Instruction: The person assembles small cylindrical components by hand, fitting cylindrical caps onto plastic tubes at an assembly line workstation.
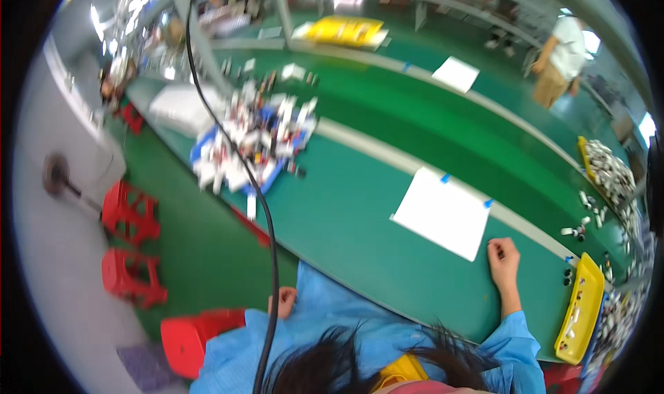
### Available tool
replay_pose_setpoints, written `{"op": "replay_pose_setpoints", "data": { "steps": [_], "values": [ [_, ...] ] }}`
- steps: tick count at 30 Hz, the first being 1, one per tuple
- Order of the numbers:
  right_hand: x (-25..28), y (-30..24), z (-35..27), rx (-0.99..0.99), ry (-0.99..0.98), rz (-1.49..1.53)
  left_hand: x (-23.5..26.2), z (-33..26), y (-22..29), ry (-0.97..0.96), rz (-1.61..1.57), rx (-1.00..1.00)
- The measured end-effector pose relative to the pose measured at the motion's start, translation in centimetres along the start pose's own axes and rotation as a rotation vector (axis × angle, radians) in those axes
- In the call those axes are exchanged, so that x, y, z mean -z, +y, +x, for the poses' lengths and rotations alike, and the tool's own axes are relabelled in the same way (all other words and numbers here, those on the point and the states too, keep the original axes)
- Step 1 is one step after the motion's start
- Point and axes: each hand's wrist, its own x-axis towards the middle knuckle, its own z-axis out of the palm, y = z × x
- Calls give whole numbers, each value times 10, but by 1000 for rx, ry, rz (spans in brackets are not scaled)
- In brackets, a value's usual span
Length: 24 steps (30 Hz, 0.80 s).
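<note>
My right hand rests over the green table, its fingers curled in. A small dark spot shows between them, too blurred to name. To its left lies a white sheet of paper, with two blue clips by its far edge. My left hand is low, off the near edge of the table and close to my blue sleeve. Its fingers look curled, and what they hold, if anything, is hidden. A black cable passes in front of that hand.
A blue tray heaped with white pieces stands at the left. At the right is a yellow tray with a few small parts. Red stools stand on the floor at left. A person stands beyond the green belt.
</note>
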Motion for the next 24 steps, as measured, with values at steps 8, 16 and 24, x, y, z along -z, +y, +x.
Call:
{"op": "replay_pose_setpoints", "data": {
  "steps": [8,16,24],
  "values": [
    [-7,2,-16,-39,92,102,-21,9,249,-150,96,-1022],
    [-17,-8,-17,-5,154,76,-71,43,257,-247,267,-1127],
    [48,1,-35,-74,223,314,-106,30,250,-311,441,-1109]
  ]
}}
